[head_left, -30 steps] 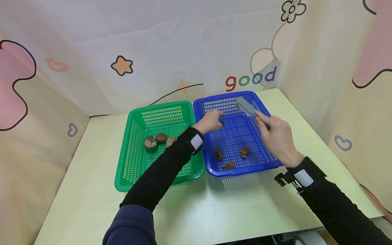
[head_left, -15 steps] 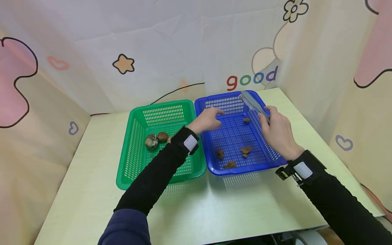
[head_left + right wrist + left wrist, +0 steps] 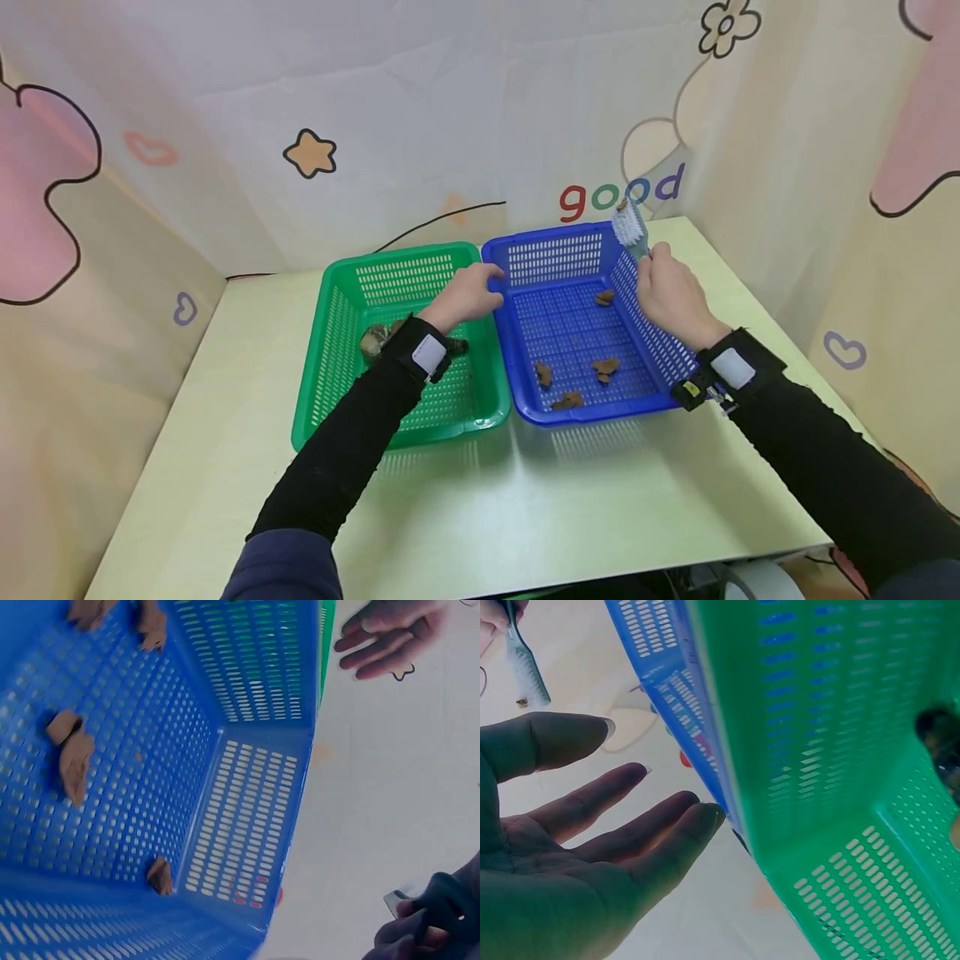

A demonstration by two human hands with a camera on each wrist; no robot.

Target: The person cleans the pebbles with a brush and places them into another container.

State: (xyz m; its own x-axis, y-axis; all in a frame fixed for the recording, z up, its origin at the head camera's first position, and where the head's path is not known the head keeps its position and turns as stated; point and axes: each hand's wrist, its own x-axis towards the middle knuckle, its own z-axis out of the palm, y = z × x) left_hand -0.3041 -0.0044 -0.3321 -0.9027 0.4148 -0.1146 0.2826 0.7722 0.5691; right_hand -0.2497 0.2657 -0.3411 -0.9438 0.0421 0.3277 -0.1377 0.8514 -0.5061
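Observation:
My left hand (image 3: 465,296), fingers spread, hovers over the right rim of the green basket (image 3: 495,417). In the left wrist view, nothing lies between its fingers (image 3: 592,799). My right hand (image 3: 671,296) grips the handle of a grey-blue brush (image 3: 630,229) above the back right of the blue basket (image 3: 592,412). The pale bristles face me, and a small brown bit clings near the brush's tip. Several flat brown pieces (image 3: 605,367) lie on the blue basket's floor, one brown piece (image 3: 604,297) near the back. A round stone (image 3: 372,342) and a dark mottled stone (image 3: 457,347) sit in the green basket, partly hidden by my left arm.
Both baskets stand side by side on a pale table (image 3: 555,508). A printed curtain (image 3: 420,108) hangs behind and at the sides. Cables and other items show below the front right edge of the table.
My left hand has moved left, from inside the blue basket to over the green one. My right hand has raised and turned the brush, bristles now facing me. The back brown piece has come into view.

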